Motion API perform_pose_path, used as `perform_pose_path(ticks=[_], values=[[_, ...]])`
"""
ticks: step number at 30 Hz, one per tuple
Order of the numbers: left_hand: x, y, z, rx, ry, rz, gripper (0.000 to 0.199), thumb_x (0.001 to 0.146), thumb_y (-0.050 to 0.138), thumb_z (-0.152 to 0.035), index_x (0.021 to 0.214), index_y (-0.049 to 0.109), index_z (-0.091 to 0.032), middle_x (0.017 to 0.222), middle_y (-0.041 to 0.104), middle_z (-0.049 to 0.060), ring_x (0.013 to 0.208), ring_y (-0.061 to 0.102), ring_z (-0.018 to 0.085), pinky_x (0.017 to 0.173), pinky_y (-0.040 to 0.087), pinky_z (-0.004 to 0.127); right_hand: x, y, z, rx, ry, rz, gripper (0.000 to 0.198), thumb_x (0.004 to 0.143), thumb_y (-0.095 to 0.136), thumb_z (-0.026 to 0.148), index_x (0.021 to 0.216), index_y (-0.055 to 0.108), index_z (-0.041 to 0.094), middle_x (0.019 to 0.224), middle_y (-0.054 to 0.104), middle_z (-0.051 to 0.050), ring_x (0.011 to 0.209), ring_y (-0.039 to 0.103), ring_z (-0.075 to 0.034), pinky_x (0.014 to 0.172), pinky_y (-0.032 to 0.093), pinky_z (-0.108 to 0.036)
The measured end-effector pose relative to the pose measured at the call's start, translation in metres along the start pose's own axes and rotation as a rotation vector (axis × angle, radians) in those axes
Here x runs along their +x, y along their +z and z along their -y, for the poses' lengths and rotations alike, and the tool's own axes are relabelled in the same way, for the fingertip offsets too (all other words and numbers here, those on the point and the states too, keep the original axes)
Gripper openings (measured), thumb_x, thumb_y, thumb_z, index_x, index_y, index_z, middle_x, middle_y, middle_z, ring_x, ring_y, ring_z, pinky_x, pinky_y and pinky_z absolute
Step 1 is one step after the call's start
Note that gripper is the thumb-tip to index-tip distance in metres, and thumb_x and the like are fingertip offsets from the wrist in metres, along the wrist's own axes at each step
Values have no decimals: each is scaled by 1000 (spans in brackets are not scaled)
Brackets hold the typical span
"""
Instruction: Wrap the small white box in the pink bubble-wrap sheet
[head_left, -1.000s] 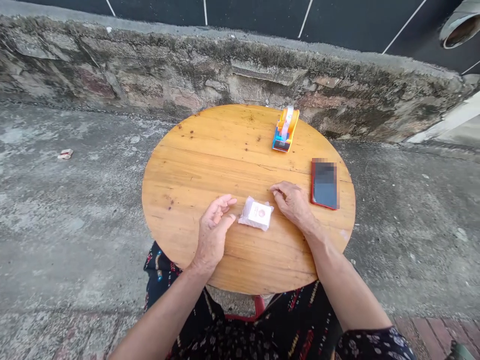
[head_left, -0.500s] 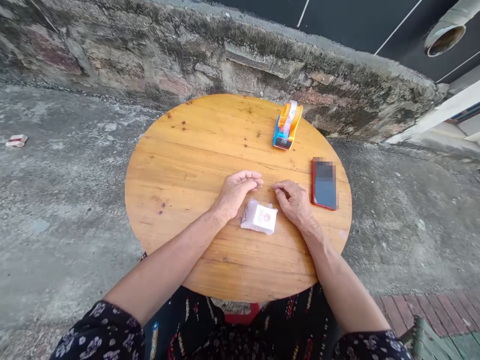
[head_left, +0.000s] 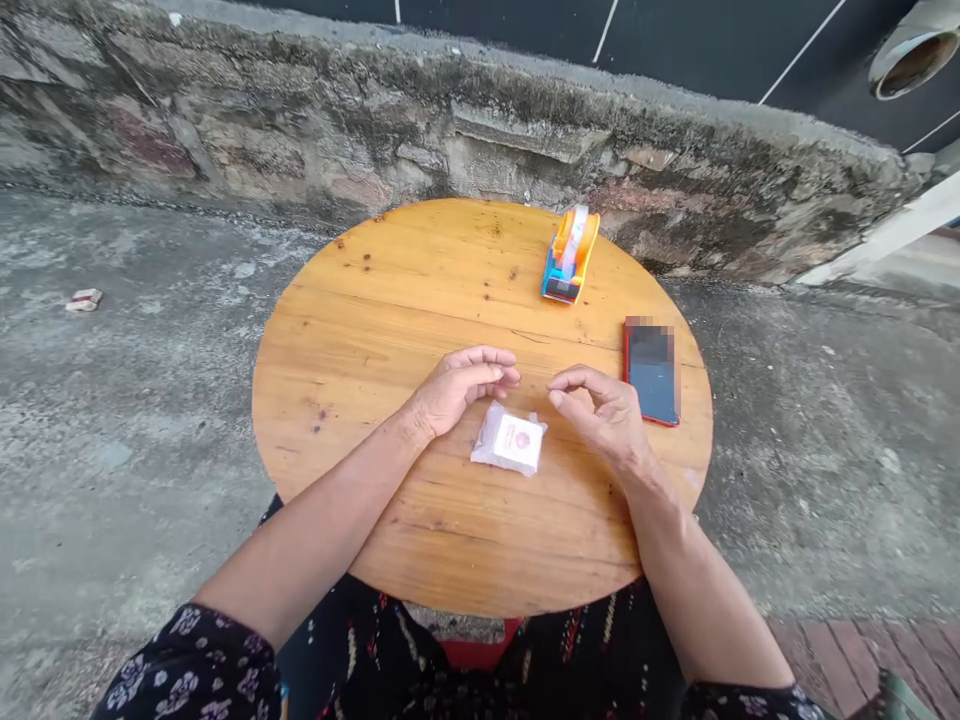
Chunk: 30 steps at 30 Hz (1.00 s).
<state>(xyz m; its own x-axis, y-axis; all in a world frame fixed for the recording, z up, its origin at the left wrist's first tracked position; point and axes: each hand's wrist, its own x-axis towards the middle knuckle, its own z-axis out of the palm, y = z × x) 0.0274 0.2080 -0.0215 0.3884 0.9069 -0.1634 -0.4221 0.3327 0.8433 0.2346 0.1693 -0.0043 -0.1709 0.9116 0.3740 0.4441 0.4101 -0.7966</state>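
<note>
My left hand (head_left: 469,385) rests its side on the wooden table, fingers loosely stretched and holding nothing. Across a small gap, my right hand (head_left: 600,405) is raised slightly, its thumb and forefinger curved towards each other but apart, with nothing visible between them. Between my wrists lies a small packet (head_left: 510,440): translucent, pale pinkish plastic around a white card or box with a pink round print. Neither hand touches it. To the right of my right hand lies a phone (head_left: 651,370) with a red case, screen up.
The round wooden table (head_left: 375,340) stands close to a rough stone wall (head_left: 360,130). Near its far edge is an orange and blue tape dispenser (head_left: 570,255) with a roll of patterned tape. A crumpled small box (head_left: 84,300) lies on the concrete floor at left.
My right hand has lifted a little and opened its thumb and forefinger wider. My left hand has shifted slightly left. The view has tilted a bit; the packet stays lying on the table.
</note>
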Motion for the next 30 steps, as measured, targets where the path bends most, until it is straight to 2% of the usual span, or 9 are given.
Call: perform_pose_path(ticks=[4, 9, 17, 30], values=[[0, -3, -1, 54, -28, 72, 22, 70, 72, -20, 90, 71, -12, 80, 73, 7, 74, 66, 16, 73, 48, 31, -4, -6, 17, 69, -133, 181, 5, 83, 69, 24, 84, 64, 23, 80, 67, 1, 75, 63, -15, 73, 49, -32], [1, -4, -3, 63, -61, 80, 23, 71, 74, -21, 91, 70, -12, 82, 73, 6, 74, 66, 16, 74, 48, 31, -2, -13, 20, -67, -236, 316, 15, 82, 72, 25, 95, 63, 24, 91, 68, -2, 85, 63, -17, 80, 48, -35], [-1, -7, 0, 111, -74, 143, 21, 73, 72, -22, 92, 70, -13, 83, 73, 6, 76, 66, 16, 76, 48, 32, -2, -10, 21, -155, -253, 375, 23, 82, 72, 26, 102, 61, 24, 102, 68, -4, 98, 63, -20, 88, 47, -38], [-2, -5, -3, 128, -67, 190, 18, 75, 70, -19, 92, 70, -12, 80, 72, 5, 72, 64, 13, 80, 49, 33, -5, -3, 22, -196, -249, 365, 23, 80, 72, 22, 99, 59, 24, 107, 65, -5, 102, 62, -22, 89, 46, -40]])
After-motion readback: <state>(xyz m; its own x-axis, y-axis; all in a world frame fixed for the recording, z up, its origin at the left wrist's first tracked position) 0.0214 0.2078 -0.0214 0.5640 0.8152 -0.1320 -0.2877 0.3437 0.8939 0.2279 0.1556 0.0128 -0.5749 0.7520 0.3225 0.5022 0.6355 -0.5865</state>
